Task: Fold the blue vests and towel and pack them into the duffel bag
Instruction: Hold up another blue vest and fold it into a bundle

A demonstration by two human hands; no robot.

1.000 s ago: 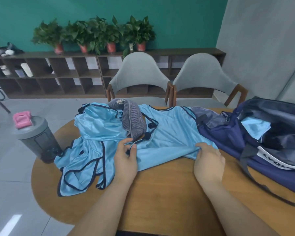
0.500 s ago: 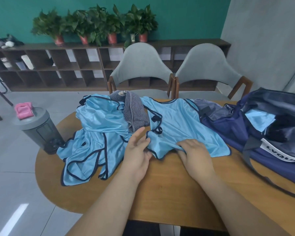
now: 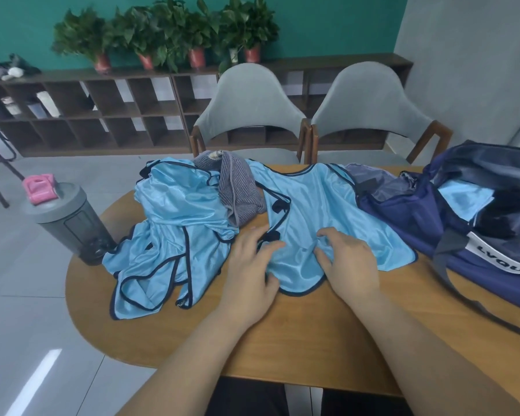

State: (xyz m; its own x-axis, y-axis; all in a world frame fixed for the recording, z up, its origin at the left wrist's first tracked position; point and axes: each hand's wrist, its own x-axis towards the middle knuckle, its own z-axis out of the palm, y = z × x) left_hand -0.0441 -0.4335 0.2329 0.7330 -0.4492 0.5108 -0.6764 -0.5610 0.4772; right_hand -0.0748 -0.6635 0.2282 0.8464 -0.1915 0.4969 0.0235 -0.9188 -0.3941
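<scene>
A light blue vest with dark trim lies spread in the middle of the round wooden table. My left hand rests on its left edge with fingers spread and fairly straight. My right hand sits on the vest's lower middle, fingers bent and bunching the cloth against the thumb. More blue vests lie crumpled at the left. A grey striped towel is draped between them. The navy duffel bag stands open at the right with a folded blue vest inside.
A grey shaker bottle with a pink lid clip stands at the table's left edge. Two grey chairs are pushed in at the far side. The bag's strap trails over the table at the right.
My right hand has slid left and inward, dragging the vest's lower edge with it. My left hand let go of the trim and now lies flatter on the vest's left edge.
</scene>
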